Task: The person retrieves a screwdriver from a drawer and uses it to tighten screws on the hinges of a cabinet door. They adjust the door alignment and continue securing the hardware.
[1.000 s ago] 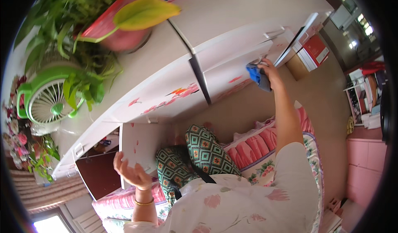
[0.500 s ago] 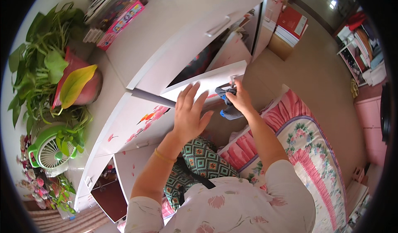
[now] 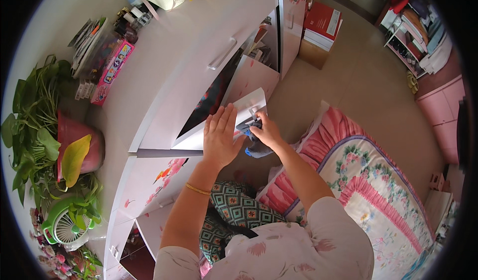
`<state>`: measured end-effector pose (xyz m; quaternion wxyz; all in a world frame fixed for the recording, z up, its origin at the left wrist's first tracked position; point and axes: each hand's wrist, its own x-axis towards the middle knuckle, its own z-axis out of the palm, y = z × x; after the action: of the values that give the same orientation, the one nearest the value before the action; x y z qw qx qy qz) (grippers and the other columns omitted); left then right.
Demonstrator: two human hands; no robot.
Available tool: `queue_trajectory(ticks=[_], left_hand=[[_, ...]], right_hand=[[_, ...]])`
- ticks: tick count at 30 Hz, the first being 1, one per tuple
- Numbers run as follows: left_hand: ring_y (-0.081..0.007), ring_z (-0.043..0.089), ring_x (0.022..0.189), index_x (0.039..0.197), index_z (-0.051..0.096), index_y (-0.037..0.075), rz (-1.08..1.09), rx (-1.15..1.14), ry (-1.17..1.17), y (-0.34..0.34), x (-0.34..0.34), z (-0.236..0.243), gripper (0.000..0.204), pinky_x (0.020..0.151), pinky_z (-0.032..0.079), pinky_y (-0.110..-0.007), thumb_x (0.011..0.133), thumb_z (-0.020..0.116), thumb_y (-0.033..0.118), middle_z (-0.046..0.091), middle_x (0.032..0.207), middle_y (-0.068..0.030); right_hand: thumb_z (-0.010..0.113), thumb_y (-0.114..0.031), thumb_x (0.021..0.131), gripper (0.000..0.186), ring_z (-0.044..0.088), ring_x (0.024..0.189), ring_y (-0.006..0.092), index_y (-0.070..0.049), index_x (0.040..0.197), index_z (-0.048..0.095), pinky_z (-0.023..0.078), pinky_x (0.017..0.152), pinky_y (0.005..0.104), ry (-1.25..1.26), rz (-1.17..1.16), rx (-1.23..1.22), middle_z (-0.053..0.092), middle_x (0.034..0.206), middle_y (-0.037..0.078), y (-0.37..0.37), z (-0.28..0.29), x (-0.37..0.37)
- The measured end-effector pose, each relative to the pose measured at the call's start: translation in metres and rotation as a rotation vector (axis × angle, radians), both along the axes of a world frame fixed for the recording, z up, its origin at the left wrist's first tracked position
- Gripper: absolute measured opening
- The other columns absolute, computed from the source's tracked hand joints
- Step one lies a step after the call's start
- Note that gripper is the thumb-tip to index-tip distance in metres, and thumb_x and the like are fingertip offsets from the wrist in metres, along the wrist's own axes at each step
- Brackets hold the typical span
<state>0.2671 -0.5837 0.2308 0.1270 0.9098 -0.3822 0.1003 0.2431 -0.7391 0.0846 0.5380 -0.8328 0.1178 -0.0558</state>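
Note:
My left hand point(image 3: 219, 136) is stretched flat, its fingers lying against the swung-out white cabinet door point(image 3: 242, 106). On the door's other end, my right hand point(image 3: 267, 131) has its fingertips at the small metal handle point(image 3: 253, 112). That same hand clasps a dark grey sock with blue patches point(image 3: 259, 148), which hangs below the palm; whether it is one or a pair, I cannot tell. Behind the door the cabinet stands partly open, with dark and red folded items point(image 3: 211, 99) inside.
A bed with a pink frilled floral cover point(image 3: 358, 180) lies to my right. On the counter point(image 3: 164, 56) at left stand a potted plant point(image 3: 84, 145), a green fan point(image 3: 67, 222) and a pink box point(image 3: 112, 71). A carton topped with a red box point(image 3: 322, 21) sits on the floor.
The whole view has shifted, so the cabinet and bed sit further left and lower. My left hand's spread fingers have come closer together against the door. The right hand keeps the sock by the handle.

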Motion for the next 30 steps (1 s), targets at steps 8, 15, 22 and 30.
queue_trajectory(ticks=[8,15,22,30], left_hand=[[-0.0282,0.027,0.128,0.129,0.036,0.003,-0.007,-0.035,0.052,0.002,0.009,-0.005,0.069,0.103,0.019,-0.046,0.07,0.064,0.026,0.03,0.139,-0.01],[-0.0292,0.021,0.131,0.128,0.037,0.002,-0.037,-0.043,0.161,0.006,0.014,0.001,0.069,0.104,0.018,-0.047,0.07,0.065,0.028,0.025,0.141,-0.0121],[-0.029,0.014,0.133,0.129,0.035,0.002,-0.095,0.175,0.338,0.012,0.02,0.031,0.069,0.105,0.017,-0.044,0.075,0.06,0.035,0.015,0.144,-0.0132],[-0.0324,0.016,0.132,0.124,0.043,0.006,-0.122,0.356,0.459,-0.006,0.031,0.067,0.06,0.105,0.018,-0.044,0.074,0.061,0.034,0.017,0.142,-0.0169]], right_hand=[[0.061,-0.02,0.074,0.044,0.054,0.091,0.0187,-0.006,0.114,0.048,0.044,0.079,0.031,0.216,-0.233,1.048,0.055,0.1,0.008,-0.008,-0.037,-0.056],[0.051,-0.012,0.077,0.035,0.052,0.092,0.0157,-0.001,0.11,0.05,0.042,0.08,0.0276,-0.648,0.011,1.448,0.056,0.101,0.008,-0.073,0.082,0.005],[0.056,-0.024,0.08,0.034,0.051,0.098,0.0246,-0.007,0.11,0.052,0.041,0.084,0.0351,-0.721,-0.693,0.059,0.053,0.105,0.011,-0.075,0.315,0.188],[0.06,-0.048,0.069,0.068,0.032,0.121,0.0362,-0.014,0.125,0.043,0.023,0.097,0.0551,-0.162,-0.09,-0.853,0.037,0.132,0.015,-0.1,0.314,0.271]])
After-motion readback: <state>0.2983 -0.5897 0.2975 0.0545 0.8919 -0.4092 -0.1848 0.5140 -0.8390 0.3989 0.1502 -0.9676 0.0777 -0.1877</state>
